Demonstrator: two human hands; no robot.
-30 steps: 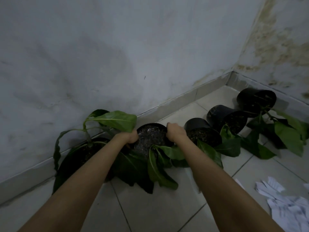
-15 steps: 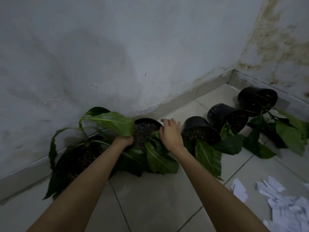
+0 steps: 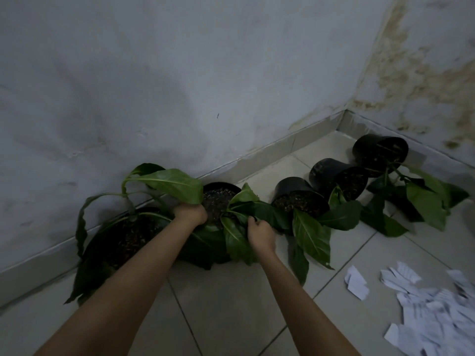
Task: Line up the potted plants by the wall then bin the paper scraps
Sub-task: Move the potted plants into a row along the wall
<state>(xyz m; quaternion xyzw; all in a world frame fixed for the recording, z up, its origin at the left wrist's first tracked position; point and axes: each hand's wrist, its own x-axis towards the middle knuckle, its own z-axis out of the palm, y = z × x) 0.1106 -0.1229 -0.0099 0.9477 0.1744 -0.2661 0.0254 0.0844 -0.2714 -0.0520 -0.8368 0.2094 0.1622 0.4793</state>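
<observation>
Several black potted plants stand or lie along the wall. The leftmost pot (image 3: 128,235) stands upright against the skirting. Beside it the second pot (image 3: 221,199) stands nearly upright; my left hand (image 3: 191,214) grips its near-left rim. My right hand (image 3: 261,233) is curled in that plant's leaves (image 3: 239,237) at the pot's right side. To the right, three pots lie tipped on their sides: one (image 3: 295,196), one (image 3: 336,176) and one (image 3: 380,150) near the corner. White paper scraps (image 3: 431,309) lie scattered on the floor at the lower right.
A stained grey wall (image 3: 180,86) runs along the left, meeting a second wall (image 3: 424,73) in the corner at the right. The tiled floor (image 3: 226,304) spreads in front of the pots. No bin is in view.
The second pot has been tipped from leaning toward me to nearly upright, closer to the wall. My right hand slid off its rim down into the leaves; my left hand stays on the rim.
</observation>
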